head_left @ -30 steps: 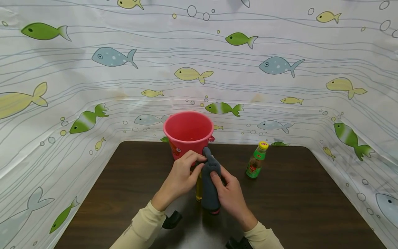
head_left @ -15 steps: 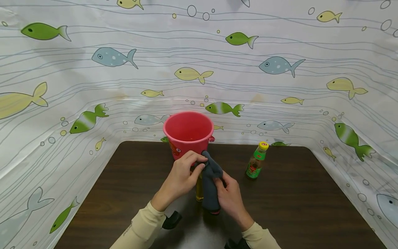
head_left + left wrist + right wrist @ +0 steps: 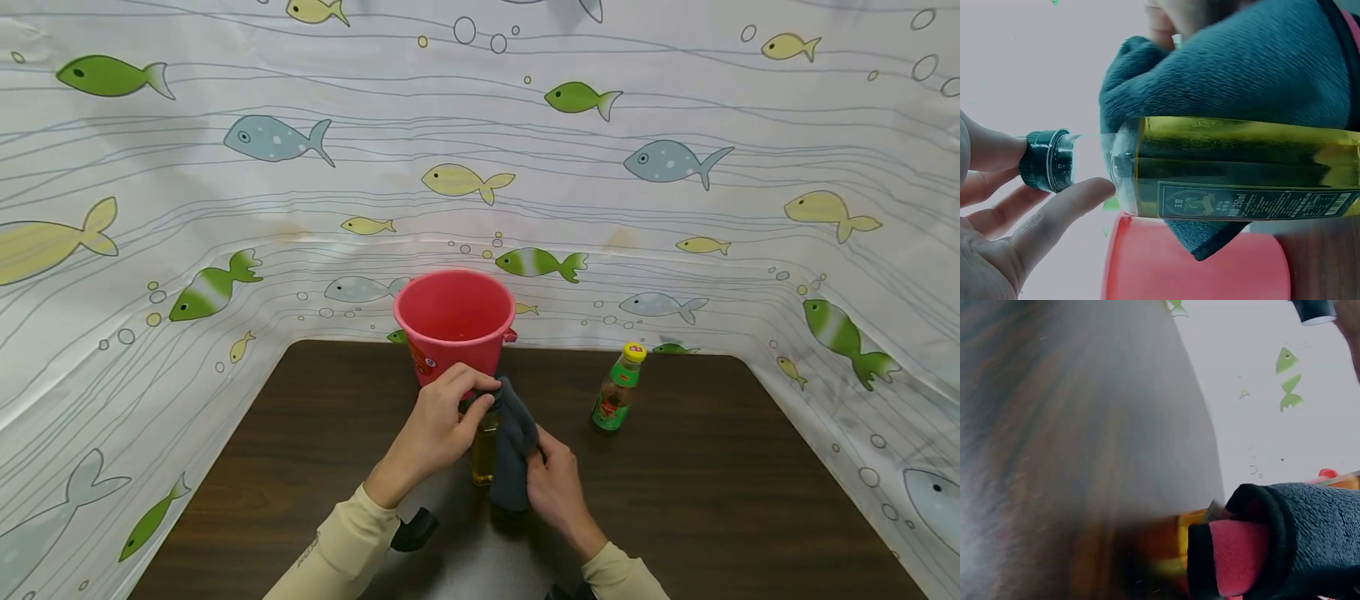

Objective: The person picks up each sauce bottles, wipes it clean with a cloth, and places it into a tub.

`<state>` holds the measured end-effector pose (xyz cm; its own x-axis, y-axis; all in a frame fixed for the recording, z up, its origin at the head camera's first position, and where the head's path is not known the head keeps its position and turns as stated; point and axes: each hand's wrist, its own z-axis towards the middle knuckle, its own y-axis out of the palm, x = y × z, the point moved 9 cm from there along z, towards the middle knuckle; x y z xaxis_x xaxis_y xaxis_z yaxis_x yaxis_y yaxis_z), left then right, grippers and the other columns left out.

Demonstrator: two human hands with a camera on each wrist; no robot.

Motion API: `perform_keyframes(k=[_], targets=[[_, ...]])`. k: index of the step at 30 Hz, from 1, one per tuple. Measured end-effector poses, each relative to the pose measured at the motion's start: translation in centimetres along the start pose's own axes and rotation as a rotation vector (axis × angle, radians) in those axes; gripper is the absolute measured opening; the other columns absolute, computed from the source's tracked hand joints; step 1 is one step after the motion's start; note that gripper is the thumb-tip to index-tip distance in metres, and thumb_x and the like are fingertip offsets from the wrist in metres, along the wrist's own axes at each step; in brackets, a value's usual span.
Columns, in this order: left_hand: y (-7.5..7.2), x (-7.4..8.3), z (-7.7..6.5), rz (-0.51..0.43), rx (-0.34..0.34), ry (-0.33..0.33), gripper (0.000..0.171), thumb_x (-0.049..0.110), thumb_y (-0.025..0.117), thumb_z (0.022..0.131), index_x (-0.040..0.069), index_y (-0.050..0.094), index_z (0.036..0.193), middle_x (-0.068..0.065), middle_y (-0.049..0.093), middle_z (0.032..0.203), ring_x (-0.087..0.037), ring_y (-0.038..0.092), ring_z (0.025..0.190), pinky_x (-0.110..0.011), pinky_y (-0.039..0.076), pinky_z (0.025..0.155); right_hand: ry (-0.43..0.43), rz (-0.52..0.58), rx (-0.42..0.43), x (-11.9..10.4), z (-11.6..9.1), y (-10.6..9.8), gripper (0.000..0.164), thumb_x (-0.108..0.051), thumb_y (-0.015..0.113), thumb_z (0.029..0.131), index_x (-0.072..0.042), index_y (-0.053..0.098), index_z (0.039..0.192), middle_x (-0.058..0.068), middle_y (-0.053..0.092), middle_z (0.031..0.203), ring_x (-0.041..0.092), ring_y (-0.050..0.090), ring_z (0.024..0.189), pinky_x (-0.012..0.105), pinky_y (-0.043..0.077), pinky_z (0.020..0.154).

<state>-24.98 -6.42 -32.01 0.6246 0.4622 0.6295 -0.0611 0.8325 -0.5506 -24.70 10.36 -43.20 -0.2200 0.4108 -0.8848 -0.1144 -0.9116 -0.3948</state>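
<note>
A glass bottle of yellow oil (image 3: 1235,156) with a dark cap (image 3: 1044,160) and a dark label stands upright on the table in the head view. My left hand (image 3: 431,433) pinches it at the cap; in the left wrist view one finger reaches down to the bottle's shoulder. A folded dark grey cloth (image 3: 513,467) is gripped by my right hand (image 3: 557,492), which holds it against the bottle's right side. Pink lining (image 3: 1239,553) and a black edge show at the cloth's lower end in the right wrist view. Most right fingers are hidden behind the cloth.
Behind my hands a pink bucket (image 3: 457,340) stands at the table's back edge. A sauce bottle (image 3: 615,396) with a yellow cap and green labels is on the right. Fish-printed white sheeting (image 3: 570,200) surrounds the dark wooden table (image 3: 720,483).
My right hand has moved slightly down with the cloth, whose top has slid lower, uncovering more of the oil bottle's neck and body. The left hand stays in place at the cap.
</note>
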Motion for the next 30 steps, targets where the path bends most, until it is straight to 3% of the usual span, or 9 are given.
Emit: perform_keyframes(k=[8, 14, 22, 24, 28, 30], targets=[[0.1, -0.1, 0.0, -0.001, 0.0, 0.0, 0.021, 0.004, 0.076, 0.096, 0.004, 0.074, 0.117, -0.007, 0.072, 0.114, -0.016, 0.066, 0.092, -0.027, 0.064, 0.082, -0.009, -0.14, 0.006, 1.3, -0.7, 0.4, 0.027, -0.004, 0.059, 0.106, -0.019, 0.079, 0.117, 0.01, 0.079, 0.122, 0.034, 0.075, 0.115, 0.052, 0.062, 0.095], [0.0, 0.0, 0.0, -0.007, 0.005, 0.009, 0.022, 0.003, 0.076, 0.095, 0.002, 0.074, 0.117, -0.008, 0.072, 0.114, -0.018, 0.069, 0.096, -0.032, 0.066, 0.087, -0.014, -0.163, -0.009, 1.9, -0.9, 0.6, 0.028, -0.005, 0.058, 0.106, -0.02, 0.079, 0.117, 0.012, 0.078, 0.126, 0.037, 0.073, 0.12, 0.055, 0.062, 0.097], [0.2, -0.1, 0.0, -0.013, 0.006, 0.016, 0.022, 0.002, 0.075, 0.095, 0.002, 0.074, 0.118, -0.009, 0.072, 0.114, -0.019, 0.069, 0.096, -0.034, 0.066, 0.087, -0.139, -0.151, 0.017, 3.6, -0.9, 0.8, 0.031, -0.008, 0.053, 0.106, -0.022, 0.078, 0.118, 0.013, 0.079, 0.12, 0.038, 0.075, 0.113, 0.054, 0.064, 0.085], [0.1, 0.0, 0.0, -0.011, 0.01, 0.022, 0.022, 0.002, 0.075, 0.095, 0.003, 0.074, 0.117, -0.009, 0.072, 0.114, -0.019, 0.069, 0.096, -0.035, 0.066, 0.087, -0.129, -0.142, 0.005, 3.9, -0.8, 0.9, 0.029, -0.009, 0.054, 0.107, -0.022, 0.077, 0.12, 0.013, 0.079, 0.123, 0.038, 0.074, 0.115, 0.055, 0.063, 0.087], [0.0, 0.0, -0.1, -0.003, 0.011, 0.019, 0.022, 0.003, 0.075, 0.095, 0.003, 0.074, 0.117, -0.009, 0.072, 0.114, -0.019, 0.069, 0.097, -0.036, 0.066, 0.087, 0.019, -0.05, -0.073, 3.3, -0.8, 1.3, 0.033, -0.006, 0.054, 0.106, -0.019, 0.074, 0.128, 0.013, 0.074, 0.134, 0.038, 0.067, 0.13, 0.057, 0.057, 0.104], [0.0, 0.0, -0.1, -0.003, 0.007, 0.012, 0.022, 0.003, 0.075, 0.095, 0.004, 0.074, 0.117, -0.009, 0.072, 0.114, -0.019, 0.069, 0.097, -0.037, 0.066, 0.088, 0.069, 0.027, -0.112, 3.2, -0.7, 1.6, 0.035, -0.008, 0.054, 0.108, -0.018, 0.07, 0.138, 0.011, 0.07, 0.141, 0.034, 0.063, 0.136, 0.052, 0.054, 0.109]])
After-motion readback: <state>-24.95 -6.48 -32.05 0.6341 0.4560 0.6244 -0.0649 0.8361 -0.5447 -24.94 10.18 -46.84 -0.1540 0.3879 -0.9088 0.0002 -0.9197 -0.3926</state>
